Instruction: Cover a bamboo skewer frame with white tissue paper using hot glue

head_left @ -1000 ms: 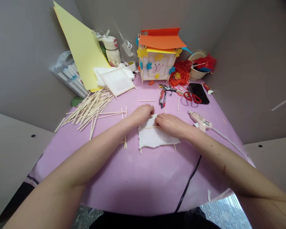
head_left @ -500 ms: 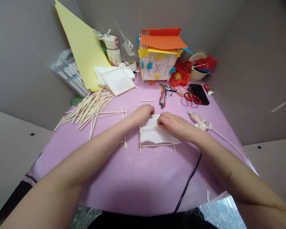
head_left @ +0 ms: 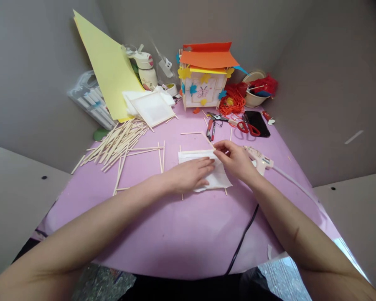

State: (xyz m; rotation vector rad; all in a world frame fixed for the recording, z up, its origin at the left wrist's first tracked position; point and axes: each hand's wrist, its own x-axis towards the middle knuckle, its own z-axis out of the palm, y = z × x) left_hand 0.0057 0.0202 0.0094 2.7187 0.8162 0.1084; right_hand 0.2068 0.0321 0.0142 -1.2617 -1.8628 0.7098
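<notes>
L hand (head_left: 188, 175) lies open & flat on crinkly white tissue (head_left: 217, 179) over a thin wood stick frame (head_left: 181, 195), R hand (head_left: 235, 161) pinching a loose stick (head_left: 208, 141), all on a lilac foam-sheet tabletop (head_left: 163, 238). Hot glue gun (head_left: 258, 159) just beside; stick-built paper house (head_left: 203, 90) far off by grey walls (head_left: 332, 83)

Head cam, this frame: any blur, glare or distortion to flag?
Head view: wide-angle bowing stretches the table edges and the left forearm; light is soft and even, with a faint shadow below it on the pink tabletop; no hard glare there; top right corner darkens.
</notes>
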